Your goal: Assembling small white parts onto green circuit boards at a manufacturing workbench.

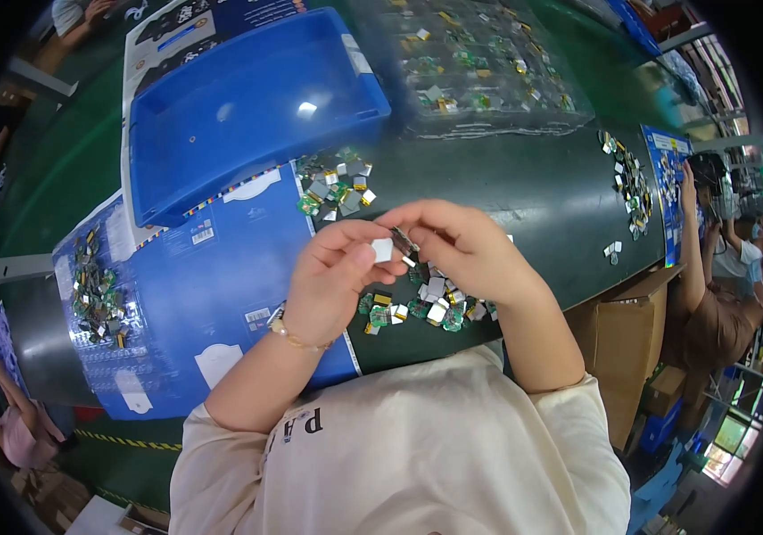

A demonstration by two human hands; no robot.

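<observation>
My left hand (pixel 332 272) pinches a small white square piece (pixel 383 251), which looks like a flat battery cell. Right beside it, the fingers of my right hand (pixel 470 245) are closed on a narrow dark circuit board (pixel 404 241). The two parts touch or nearly touch; whether they are joined I cannot tell. Just below my hands lies a pile of small green circuit boards with silver and white cells (pixel 436 299). Another such pile (pixel 338 187) rests beyond my left hand.
An empty blue bin (pixel 247 125) stands at the back left on blue printed cardboard (pixel 221 267). Clear trays filled with boards (pixel 488 67) are stacked at the back. More boards lie at the left (pixel 100 299) and right (pixel 631 187). Cardboard boxes (pixel 626 348) and co-workers are at the right.
</observation>
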